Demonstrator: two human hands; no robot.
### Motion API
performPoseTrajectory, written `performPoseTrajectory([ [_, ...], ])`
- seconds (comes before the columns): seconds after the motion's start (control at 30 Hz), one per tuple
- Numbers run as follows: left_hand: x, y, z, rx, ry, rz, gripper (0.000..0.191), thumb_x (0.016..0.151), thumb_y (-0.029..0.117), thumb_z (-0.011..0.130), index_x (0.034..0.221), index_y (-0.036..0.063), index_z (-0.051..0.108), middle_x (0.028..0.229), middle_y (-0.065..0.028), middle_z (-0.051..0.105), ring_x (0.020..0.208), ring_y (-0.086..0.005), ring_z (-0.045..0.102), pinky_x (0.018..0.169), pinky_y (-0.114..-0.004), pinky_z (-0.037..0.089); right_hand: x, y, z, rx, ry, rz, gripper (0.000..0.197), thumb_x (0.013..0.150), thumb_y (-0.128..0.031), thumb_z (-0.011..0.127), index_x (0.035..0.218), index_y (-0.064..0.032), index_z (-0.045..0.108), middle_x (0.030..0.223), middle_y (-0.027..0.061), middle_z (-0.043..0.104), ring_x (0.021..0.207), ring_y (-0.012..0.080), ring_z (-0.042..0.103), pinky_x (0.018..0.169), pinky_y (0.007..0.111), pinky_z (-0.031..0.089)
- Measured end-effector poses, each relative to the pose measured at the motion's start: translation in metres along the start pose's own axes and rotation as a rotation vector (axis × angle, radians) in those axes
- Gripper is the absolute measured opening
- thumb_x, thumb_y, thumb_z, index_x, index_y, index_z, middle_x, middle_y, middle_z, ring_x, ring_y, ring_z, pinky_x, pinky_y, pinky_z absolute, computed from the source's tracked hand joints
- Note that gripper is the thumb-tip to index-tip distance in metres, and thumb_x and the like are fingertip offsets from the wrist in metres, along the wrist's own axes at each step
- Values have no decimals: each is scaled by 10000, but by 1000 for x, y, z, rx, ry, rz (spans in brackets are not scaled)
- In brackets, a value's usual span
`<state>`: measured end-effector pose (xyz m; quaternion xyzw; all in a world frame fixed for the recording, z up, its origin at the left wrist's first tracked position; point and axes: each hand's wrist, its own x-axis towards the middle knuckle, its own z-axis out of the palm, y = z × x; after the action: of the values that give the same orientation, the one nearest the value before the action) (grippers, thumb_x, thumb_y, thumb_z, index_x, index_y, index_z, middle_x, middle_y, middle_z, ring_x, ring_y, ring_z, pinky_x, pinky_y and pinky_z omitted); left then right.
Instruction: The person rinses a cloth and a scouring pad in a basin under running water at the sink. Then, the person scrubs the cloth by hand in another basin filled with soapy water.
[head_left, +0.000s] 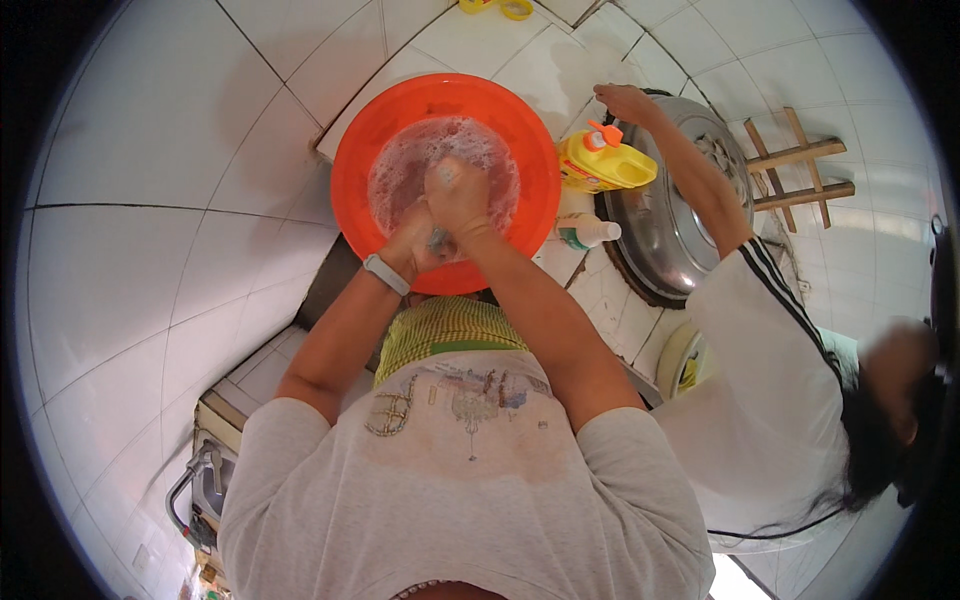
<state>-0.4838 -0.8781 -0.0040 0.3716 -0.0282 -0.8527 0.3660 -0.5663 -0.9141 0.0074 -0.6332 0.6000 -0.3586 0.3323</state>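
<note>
An orange plastic basin (351, 180) with foamy water (397, 161) stands before me on a tiled counter. Both my hands are together over the water, inside the basin. My left hand (420, 238), with a light band on its wrist, is closed around a small greyish-green thing (438, 240) that I cannot identify. My right hand (456, 193) is folded against it, foam on its back; whether its hidden fingers grip anything does not show. Right of the basin stand a yellow jug (619, 169) with an orange pump top and a white bottle (596, 232) with a green label.
At the right, a co-worker's arm (694, 165) reaches over a large metal lid (645, 232) on a wok or stove. A wooden rack (799, 199) leans by the wall there. A pale bucket (671, 360) is lower right, a sink faucet (199, 469) lower left. Tiled wall rises at the left.
</note>
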Motion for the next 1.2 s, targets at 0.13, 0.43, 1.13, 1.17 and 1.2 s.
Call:
performPoseTrajectory([
  [0.13,-6,3,11,64,104,-22,252,922,332,387,891,113,509,681,-4,550,446,-94,492,297,-180,318,11,16,1,222,15,68,185,759,-133,564,618,-19,531,573,90,555,531,216,535,530,317,414],
  [0.43,-14,24,1,44,196,374,386,901,331,435,1160,47,467,1047,-104,559,875,-194,570,726,-350,489,36,98,-37,640,-65,769,237,782,-222,592,817,12,604,745,85,589,652,181,556,597,329,445],
  [1.13,18,4,-28,-327,497,-223,411,887,346,371,1195,86,452,1235,-122,454,1127,-271,445,957,-462,359,-9,30,-29,330,-807,530,232,810,-187,580,940,5,583,838,20,565,731,130,524,660,248,433],
  [1.17,19,4,-30,-328,493,-220,411,887,346,371,1195,86,452,1235,-122,454,1127,-271,445,957,-462,359,-8,9,-43,327,-807,527,232,810,-187,580,940,5,583,838,20,565,731,130,524,660,248,433],
  [1.2,23,2,-36,-363,401,-115,386,897,349,364,1169,94,466,1182,-120,484,1081,-266,477,919,-457,399,-8,-9,-58,479,-780,482,232,810,-191,584,933,5,590,862,39,567,751,135,523,667,253,433],
])
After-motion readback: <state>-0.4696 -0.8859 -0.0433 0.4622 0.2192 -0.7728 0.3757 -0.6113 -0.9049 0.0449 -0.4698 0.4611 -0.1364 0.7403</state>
